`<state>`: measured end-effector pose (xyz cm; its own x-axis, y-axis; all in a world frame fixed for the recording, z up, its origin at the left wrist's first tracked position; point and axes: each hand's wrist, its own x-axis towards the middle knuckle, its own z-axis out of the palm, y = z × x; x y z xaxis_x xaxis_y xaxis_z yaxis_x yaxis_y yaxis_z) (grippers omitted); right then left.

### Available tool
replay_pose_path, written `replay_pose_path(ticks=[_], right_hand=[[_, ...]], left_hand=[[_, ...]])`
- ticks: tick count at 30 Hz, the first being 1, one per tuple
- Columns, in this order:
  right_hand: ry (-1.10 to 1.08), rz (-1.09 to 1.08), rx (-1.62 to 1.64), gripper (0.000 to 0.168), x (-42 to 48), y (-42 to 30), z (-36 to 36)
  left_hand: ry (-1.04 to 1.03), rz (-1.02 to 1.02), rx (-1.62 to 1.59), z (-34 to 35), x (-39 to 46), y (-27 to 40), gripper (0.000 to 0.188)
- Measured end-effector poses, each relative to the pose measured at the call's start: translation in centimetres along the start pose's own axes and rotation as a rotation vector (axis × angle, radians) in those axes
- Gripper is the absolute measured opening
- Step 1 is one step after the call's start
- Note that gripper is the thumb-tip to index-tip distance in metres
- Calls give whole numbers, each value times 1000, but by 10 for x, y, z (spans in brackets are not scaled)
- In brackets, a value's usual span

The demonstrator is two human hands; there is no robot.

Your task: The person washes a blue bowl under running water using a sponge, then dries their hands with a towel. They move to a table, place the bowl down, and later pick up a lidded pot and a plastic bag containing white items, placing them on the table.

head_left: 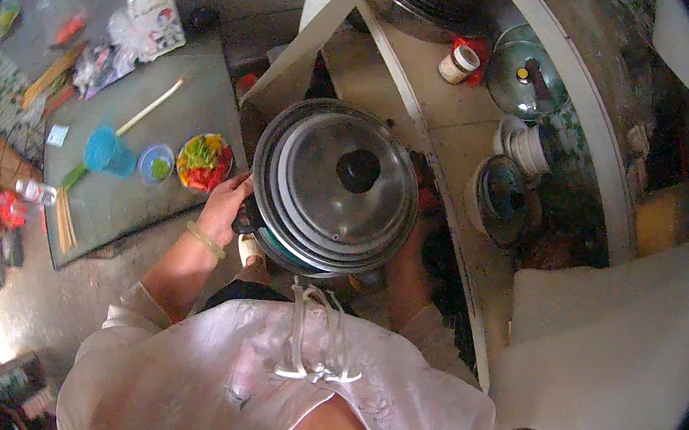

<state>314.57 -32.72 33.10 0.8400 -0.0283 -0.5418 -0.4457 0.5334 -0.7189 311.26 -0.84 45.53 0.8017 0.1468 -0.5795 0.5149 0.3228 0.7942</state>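
A round metal pot (293, 259) hangs level in front of me, above the floor and my foot. On it sits a see-through glass lid (320, 153) with a black knob (358, 170); pale rings show beneath the glass. My left hand (227, 203) grips the pot at its dark left side handle. At the pot's right side, my right hand (419, 215) is in deep shadow, its fingers mostly hidden, and appears to hold that side.
To the left, a glass-topped table (123, 212) bears a bowl of chopped vegetables (205, 161), a small clear cup (157, 163), a blue cup (110, 151) and wooden sticks (65, 223). A counter (389, 71) at right holds a jar (459, 65), a glass lid (526, 76) and stacked bowls (526, 147).
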Motion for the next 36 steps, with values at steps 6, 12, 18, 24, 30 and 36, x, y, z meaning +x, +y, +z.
replay_pose_path(ticks=[6, 12, 18, 24, 30, 36], right_hand=[[30, 42, -13, 49, 152, -78, -79], [35, 93, -27, 49, 296, -126, -95], [53, 95, -12, 48, 375, -132, -87], [31, 104, -6, 48, 426, -139, -89], [-60, 129, -35, 48, 500, -150, -72], [-109, 156, -36, 48, 544, -138, -42]], left_hand=[[99, -8, 56, 147, 128, 17, 38], [77, -11, 25, 231, 270, 36, 36], [141, -38, 102, 239, 342, 46, 40], [174, -47, 71, 220, 387, 33, 43], [235, 22, 189, 257, 421, 50, 43], [271, 68, 174, 242, 449, 44, 42]])
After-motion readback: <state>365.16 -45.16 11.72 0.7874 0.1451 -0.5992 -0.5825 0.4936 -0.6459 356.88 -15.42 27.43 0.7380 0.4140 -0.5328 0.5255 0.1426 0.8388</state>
